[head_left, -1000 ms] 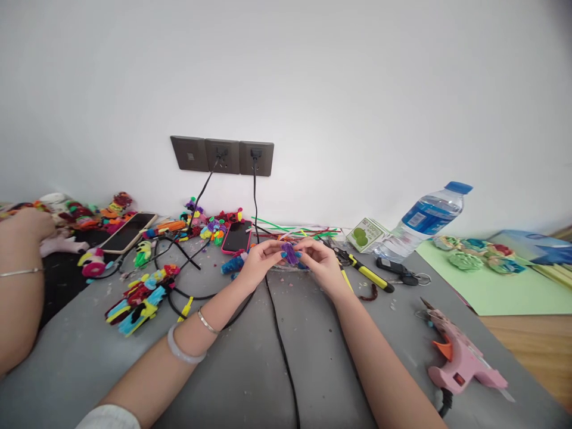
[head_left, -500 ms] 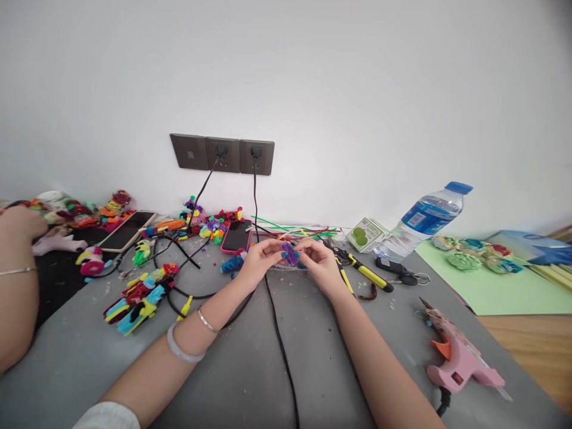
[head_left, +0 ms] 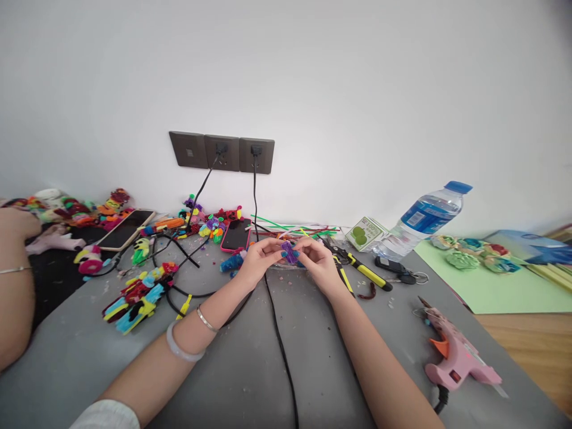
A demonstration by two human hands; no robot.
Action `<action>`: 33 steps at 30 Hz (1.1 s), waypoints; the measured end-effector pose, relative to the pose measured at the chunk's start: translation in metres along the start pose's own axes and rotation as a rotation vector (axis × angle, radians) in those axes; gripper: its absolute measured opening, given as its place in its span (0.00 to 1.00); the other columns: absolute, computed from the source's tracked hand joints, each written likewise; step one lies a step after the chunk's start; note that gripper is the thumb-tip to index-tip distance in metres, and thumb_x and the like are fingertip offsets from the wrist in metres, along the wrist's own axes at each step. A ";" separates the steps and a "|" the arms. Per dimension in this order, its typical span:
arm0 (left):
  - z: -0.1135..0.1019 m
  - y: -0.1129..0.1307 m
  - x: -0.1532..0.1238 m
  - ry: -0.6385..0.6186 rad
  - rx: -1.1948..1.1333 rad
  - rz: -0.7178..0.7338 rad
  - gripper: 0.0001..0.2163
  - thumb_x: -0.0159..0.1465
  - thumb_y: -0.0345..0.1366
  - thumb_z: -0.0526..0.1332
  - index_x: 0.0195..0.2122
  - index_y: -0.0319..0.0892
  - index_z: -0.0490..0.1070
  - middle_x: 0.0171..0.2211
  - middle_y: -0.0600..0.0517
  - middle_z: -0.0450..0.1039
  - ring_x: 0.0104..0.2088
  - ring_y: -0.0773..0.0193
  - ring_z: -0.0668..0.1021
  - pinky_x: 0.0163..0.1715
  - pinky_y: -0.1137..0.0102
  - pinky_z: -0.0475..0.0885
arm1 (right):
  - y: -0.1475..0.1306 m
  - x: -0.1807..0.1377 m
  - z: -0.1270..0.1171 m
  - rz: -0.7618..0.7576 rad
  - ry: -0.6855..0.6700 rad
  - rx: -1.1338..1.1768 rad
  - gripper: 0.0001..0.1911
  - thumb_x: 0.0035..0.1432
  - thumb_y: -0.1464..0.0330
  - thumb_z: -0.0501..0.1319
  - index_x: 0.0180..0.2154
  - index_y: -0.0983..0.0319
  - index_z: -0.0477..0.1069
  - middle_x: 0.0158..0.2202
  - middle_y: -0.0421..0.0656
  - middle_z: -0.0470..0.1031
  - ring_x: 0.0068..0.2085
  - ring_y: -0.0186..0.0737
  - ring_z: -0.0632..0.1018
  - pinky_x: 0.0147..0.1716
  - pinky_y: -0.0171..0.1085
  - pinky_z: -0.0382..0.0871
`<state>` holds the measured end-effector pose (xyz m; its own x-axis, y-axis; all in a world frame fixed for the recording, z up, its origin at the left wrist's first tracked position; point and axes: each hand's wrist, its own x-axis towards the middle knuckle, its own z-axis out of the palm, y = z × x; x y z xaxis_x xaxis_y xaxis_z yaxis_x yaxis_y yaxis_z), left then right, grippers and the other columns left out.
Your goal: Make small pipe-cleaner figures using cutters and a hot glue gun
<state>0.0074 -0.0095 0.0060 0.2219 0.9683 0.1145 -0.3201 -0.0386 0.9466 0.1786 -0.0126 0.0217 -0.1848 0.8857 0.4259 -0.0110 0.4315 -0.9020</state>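
A small purple fuzzy piece, looking like bent pipe cleaner, is pinched between my two hands above the grey table. My left hand grips its left side with thumb and fingertips. On its other side, my right hand pinches it the same way. Behind my hands lie loose pipe cleaners in green, red and white. Just right of my right hand are yellow-and-black pliers. A pink-cased phone and a blue fuzzy piece rest left of my left hand.
A pink glue gun lies at the right. A water bottle leans against the wall near a green box and keys. Black cables cross the table. Colourful pipe-cleaner figures and another person's arm are at the left.
The view has shifted very slightly. Both hands keep their pinch on the purple piece in nearly the same place, and the other person's arm has moved a little left.
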 end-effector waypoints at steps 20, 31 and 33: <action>0.000 0.002 0.000 -0.007 -0.010 0.006 0.19 0.50 0.43 0.73 0.40 0.39 0.77 0.39 0.46 0.81 0.37 0.59 0.81 0.38 0.66 0.78 | 0.002 0.000 0.001 -0.019 -0.011 0.027 0.12 0.55 0.55 0.66 0.33 0.56 0.73 0.30 0.41 0.68 0.33 0.41 0.69 0.34 0.40 0.63; 0.000 0.004 0.002 -0.015 -0.085 -0.025 0.17 0.50 0.41 0.74 0.38 0.40 0.75 0.36 0.50 0.80 0.37 0.62 0.81 0.37 0.68 0.78 | 0.010 0.000 -0.001 -0.025 0.049 0.114 0.10 0.56 0.59 0.68 0.34 0.57 0.73 0.30 0.39 0.67 0.31 0.36 0.68 0.30 0.35 0.63; 0.000 0.005 0.002 -0.005 -0.134 -0.045 0.17 0.51 0.41 0.74 0.38 0.41 0.74 0.37 0.51 0.79 0.38 0.62 0.81 0.39 0.68 0.78 | 0.012 0.000 -0.003 0.023 0.124 0.188 0.10 0.56 0.59 0.67 0.36 0.56 0.72 0.30 0.38 0.66 0.28 0.34 0.66 0.27 0.33 0.61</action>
<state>0.0057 -0.0075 0.0112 0.2434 0.9671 0.0744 -0.4301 0.0389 0.9019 0.1811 -0.0073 0.0115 -0.0650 0.9143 0.3999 -0.1932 0.3816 -0.9039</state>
